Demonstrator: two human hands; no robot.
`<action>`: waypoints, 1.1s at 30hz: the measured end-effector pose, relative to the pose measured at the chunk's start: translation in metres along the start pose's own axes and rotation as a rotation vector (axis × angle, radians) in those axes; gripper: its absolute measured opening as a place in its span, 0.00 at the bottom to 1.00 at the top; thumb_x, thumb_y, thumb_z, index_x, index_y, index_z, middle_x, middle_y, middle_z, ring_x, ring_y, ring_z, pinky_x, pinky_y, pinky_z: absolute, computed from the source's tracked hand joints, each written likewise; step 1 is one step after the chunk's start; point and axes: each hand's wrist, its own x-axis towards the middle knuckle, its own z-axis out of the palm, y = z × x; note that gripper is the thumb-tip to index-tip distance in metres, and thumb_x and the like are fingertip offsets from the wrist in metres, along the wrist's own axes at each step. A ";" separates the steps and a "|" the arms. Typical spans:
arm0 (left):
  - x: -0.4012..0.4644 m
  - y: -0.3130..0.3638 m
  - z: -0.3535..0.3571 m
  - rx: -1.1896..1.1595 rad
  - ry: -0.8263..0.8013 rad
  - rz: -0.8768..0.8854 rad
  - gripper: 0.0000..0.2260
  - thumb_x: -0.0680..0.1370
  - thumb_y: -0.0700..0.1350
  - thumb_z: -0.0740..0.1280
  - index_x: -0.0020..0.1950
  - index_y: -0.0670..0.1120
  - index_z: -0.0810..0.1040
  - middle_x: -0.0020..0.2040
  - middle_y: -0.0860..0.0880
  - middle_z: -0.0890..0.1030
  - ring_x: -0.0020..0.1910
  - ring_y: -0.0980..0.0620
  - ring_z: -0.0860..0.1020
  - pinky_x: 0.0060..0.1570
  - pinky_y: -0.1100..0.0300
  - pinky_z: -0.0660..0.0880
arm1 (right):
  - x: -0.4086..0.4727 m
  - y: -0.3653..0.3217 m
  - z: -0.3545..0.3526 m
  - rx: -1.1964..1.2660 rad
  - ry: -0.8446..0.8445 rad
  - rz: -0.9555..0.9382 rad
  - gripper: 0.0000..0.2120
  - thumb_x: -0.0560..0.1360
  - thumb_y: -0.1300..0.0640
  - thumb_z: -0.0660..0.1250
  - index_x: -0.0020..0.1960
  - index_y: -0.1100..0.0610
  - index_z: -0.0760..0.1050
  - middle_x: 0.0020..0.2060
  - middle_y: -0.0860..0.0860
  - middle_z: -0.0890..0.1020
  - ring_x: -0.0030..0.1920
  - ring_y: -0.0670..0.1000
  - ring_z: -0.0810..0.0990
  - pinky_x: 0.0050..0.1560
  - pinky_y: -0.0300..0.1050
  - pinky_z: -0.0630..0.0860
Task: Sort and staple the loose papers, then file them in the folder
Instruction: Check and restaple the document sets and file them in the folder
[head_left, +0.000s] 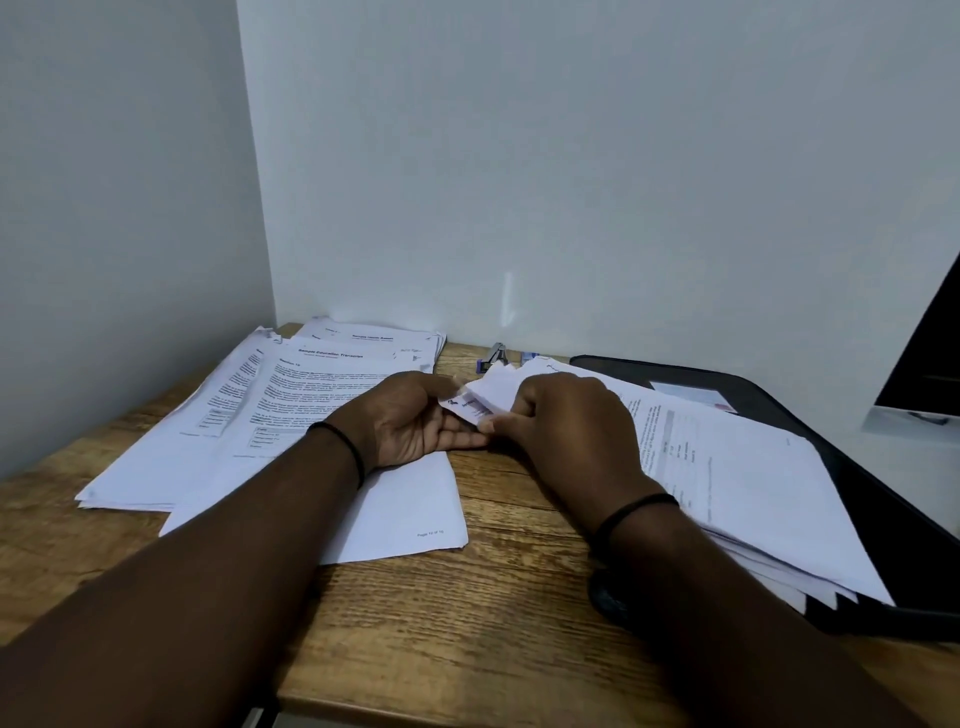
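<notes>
Wooden desk (498, 613) pushed into a corner of plain pale walls. Two hands meet mid-desk over one small bundle of sheets (480, 400). Left hand (415, 421) lies palm-up under the bundle's near corner, thumb on top, so its grip pinches the corner. Right hand (566, 426) curls over the bundle from the right, fingertips clamping its edge. Two paper heaps: left stack (291, 415) fanned out beneath the left wrist, right stack (737, 478) lying on a black folder (909, 561) opened flat. One stapler (494, 356) at the back wall, just behind the held bundle. Dark monitor edge (930, 364) at far right.
</notes>
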 end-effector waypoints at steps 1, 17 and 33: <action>0.000 0.000 0.000 0.007 0.011 0.003 0.12 0.84 0.37 0.54 0.61 0.33 0.73 0.51 0.33 0.83 0.45 0.39 0.85 0.46 0.46 0.82 | 0.000 0.001 -0.001 0.052 0.027 0.023 0.16 0.73 0.41 0.71 0.36 0.53 0.77 0.33 0.48 0.80 0.39 0.49 0.77 0.39 0.46 0.71; 0.001 -0.001 0.000 0.005 0.007 -0.001 0.12 0.83 0.37 0.56 0.62 0.34 0.73 0.52 0.33 0.82 0.47 0.38 0.84 0.51 0.45 0.81 | -0.001 -0.002 0.004 -0.139 0.098 -0.215 0.12 0.78 0.50 0.63 0.55 0.52 0.80 0.44 0.51 0.81 0.47 0.56 0.79 0.41 0.48 0.72; 0.001 0.002 0.000 0.004 -0.055 -0.010 0.19 0.85 0.50 0.55 0.63 0.35 0.73 0.60 0.33 0.80 0.55 0.36 0.83 0.50 0.47 0.82 | -0.002 0.000 -0.001 -0.084 0.174 -0.058 0.03 0.77 0.54 0.66 0.49 0.52 0.76 0.38 0.48 0.78 0.41 0.53 0.77 0.37 0.47 0.69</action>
